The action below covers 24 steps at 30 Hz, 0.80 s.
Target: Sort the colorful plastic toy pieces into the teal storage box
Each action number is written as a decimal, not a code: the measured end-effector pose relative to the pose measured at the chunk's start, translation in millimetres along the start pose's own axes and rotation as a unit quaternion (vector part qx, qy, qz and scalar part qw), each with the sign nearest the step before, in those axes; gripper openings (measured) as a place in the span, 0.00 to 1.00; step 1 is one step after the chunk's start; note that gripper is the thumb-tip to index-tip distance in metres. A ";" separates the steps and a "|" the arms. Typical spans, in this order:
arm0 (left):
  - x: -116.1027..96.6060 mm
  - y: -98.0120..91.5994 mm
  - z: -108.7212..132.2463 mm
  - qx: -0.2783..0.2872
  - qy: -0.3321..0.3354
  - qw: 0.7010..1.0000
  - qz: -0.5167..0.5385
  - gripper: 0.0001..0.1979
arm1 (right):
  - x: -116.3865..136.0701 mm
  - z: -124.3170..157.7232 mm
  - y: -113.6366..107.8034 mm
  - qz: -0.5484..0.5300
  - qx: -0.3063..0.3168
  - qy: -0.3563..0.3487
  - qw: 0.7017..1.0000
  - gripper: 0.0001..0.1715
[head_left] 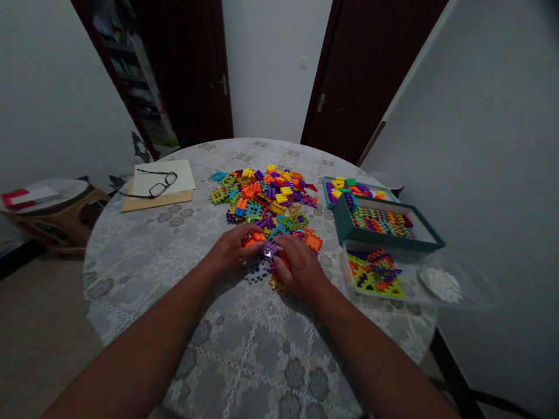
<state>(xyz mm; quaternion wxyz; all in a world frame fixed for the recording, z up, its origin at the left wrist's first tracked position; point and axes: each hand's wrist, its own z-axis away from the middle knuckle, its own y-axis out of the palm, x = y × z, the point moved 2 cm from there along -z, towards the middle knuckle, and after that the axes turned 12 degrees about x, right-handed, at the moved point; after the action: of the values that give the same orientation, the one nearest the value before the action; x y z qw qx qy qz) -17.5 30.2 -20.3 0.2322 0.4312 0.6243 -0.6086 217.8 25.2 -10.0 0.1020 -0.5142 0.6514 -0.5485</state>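
Note:
My left hand (236,249) is closed around an orange plastic building piece (254,238) at the near edge of a colourful pile. Fingers of my right hand (302,265) are curled in from the other side, with a red building piece (283,259) between thumb and fingers. A purple gear-shaped piece (269,250) sits between both hands, touched by the fingertips; whether it is joined to the others I cannot tell. Just below lie a grey notched piece (257,272) and a yellow one (276,284), partly under my right hand. Behind spreads the pile of interlocking building pieces (266,195).
To the right stand a teal box (386,240) of sorted pieces, another shallow box (328,195) and a clear plastic tray (349,279) with flat pieces. Black glasses (158,189) lie on papers (181,173) at left. A patterned cloth covers the round table (257,361).

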 end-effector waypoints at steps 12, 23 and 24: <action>-31.4 27.5 5.4 0.163 -0.025 0.972 0.169 0.15 | 17.0 -3.5 8.9 -0.022 0.037 0.037 0.998 0.17; -31.2 17.3 8.3 0.128 -0.044 0.976 0.171 0.15 | 6.7 -0.9 -4.6 -0.086 -0.062 0.073 0.992 0.06; -27.0 13.2 7.7 0.088 -0.044 0.986 0.137 0.13 | 3.1 0.1 -6.7 -0.097 -0.072 0.097 0.988 0.07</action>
<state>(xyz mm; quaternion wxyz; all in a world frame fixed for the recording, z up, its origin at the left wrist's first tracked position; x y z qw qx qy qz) 5.6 14.4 -6.9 0.3015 0.5042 0.4927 -0.6420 220.2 23.6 -3.2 -0.0527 -0.5250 0.6435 -0.5545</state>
